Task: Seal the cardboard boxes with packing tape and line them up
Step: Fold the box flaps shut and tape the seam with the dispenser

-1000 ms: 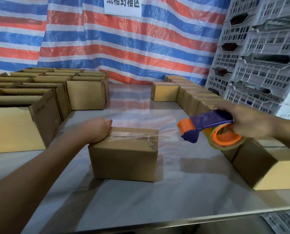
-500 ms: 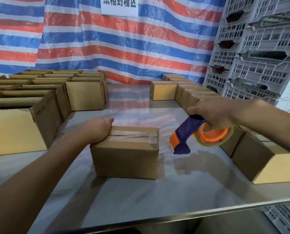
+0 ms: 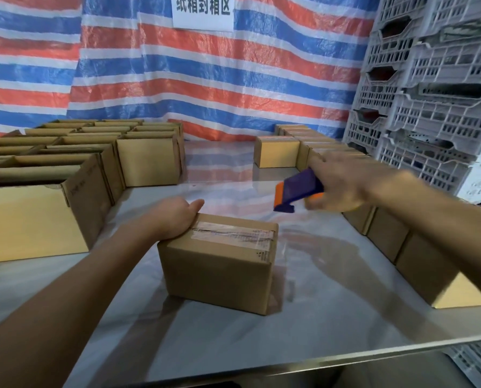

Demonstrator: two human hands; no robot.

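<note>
Left arm comes in from the lower left, stretched forward, and the left hand (image 3: 177, 218) lies palm down on the box (image 3: 219, 264) at its top left edge, thumb poking out to the right. Right arm reaches in from the right, held higher, with the right hand (image 3: 342, 186) closed around the tape gun (image 3: 298, 190), a bit blurry, knuckles up.

I see two bare forearms reaching in from the near edge, with no sleeves, gloves, watch or rings on them; my left hand (image 3: 175, 218) shows sharp, my right hand (image 3: 342, 186) is smeared by motion blur, fingers indistinct
</note>
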